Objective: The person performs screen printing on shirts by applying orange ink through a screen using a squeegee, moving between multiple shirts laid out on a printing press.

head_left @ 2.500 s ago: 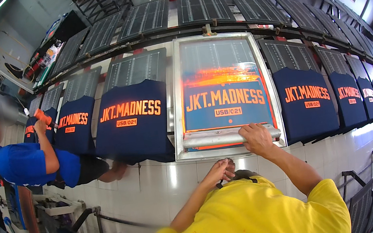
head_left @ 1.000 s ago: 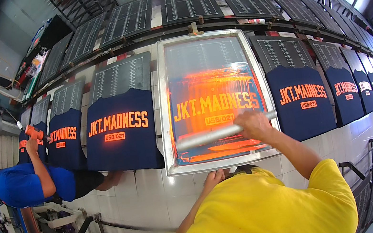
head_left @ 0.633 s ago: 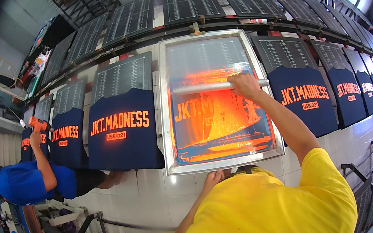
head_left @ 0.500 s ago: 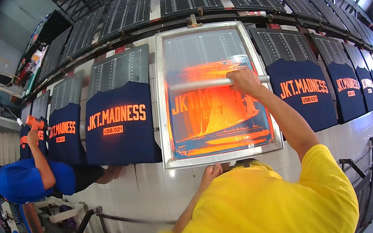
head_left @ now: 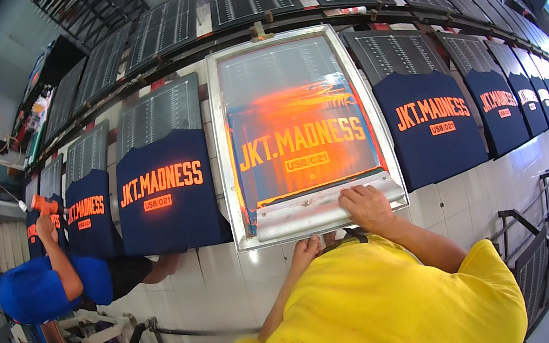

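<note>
A metal-framed printing screen [head_left: 222,144] lies on a navy shirt in the row in front of me, its mesh smeared with orange ink around orange lettering. My right hand [head_left: 365,205] grips a long silver squeegee [head_left: 309,214] lying across the screen's near end. My left hand [head_left: 306,249] rests with its fingertips against the frame's near edge, holding nothing. My yellow shirt fills the bottom of the view.
Navy shirts with orange print [head_left: 164,191] [head_left: 430,123] lie on pallets left and right of the screen, along a long white tiled table [head_left: 199,282]. A person in a blue shirt [head_left: 43,287] at the left holds an orange tool [head_left: 45,204]. Metal railings [head_left: 533,239] run at the right.
My right hand has pulled the squeegee from the far part of the screen down to its near end, leaving the lettering showing clearly. The left hand stayed at the frame's edge.
</note>
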Motion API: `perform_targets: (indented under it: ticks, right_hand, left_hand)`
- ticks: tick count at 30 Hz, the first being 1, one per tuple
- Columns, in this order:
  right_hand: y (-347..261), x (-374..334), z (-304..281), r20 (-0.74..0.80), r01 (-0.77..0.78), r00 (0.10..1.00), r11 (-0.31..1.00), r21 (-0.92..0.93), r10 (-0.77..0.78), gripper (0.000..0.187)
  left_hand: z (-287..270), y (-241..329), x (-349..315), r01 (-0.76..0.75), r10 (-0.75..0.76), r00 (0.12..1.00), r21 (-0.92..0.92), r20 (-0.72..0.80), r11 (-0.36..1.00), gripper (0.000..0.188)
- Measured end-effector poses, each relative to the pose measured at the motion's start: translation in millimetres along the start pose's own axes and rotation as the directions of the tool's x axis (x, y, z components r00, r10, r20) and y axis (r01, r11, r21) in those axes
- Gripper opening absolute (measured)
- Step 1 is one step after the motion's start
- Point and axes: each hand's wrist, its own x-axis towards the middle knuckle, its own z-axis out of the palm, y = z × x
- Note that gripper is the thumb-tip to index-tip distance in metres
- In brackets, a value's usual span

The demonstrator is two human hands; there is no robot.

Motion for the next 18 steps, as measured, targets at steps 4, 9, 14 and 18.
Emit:
perform_targets:
  ticks: [4, 9, 14, 18]
  right_hand:
    - [-10, -15, 5, 0.047, -0.006, 0.999, 1.000, -0.001, 0.006, 0.038]
    - [-14, -20, 0, 0.062, -0.021, 0.998, 0.998, 0.064, 0.017, 0.057]
    - [-15, -37, 16, 0.151, -0.050, 0.988, 0.992, 0.119, 0.031, 0.062]
    - [-12, -28, 5, 0.122, -0.027, 0.992, 0.972, 0.235, -0.002, 0.055]
  left_hand:
    - [-5, 15, -4, 0.016, -0.019, 0.997, 0.043, 0.070, 0.999, 0.041]
    - [-12, 14, -6, 0.146, -0.139, 0.982, -0.042, 0.130, 0.988, 0.034]
    - [-32, -16, 12, 0.150, -0.171, 0.971, 0.132, 0.165, 0.980, 0.035]
    - [-36, -14, 7, 0.100, -0.113, 0.980, 0.087, 0.163, 0.991, 0.036]
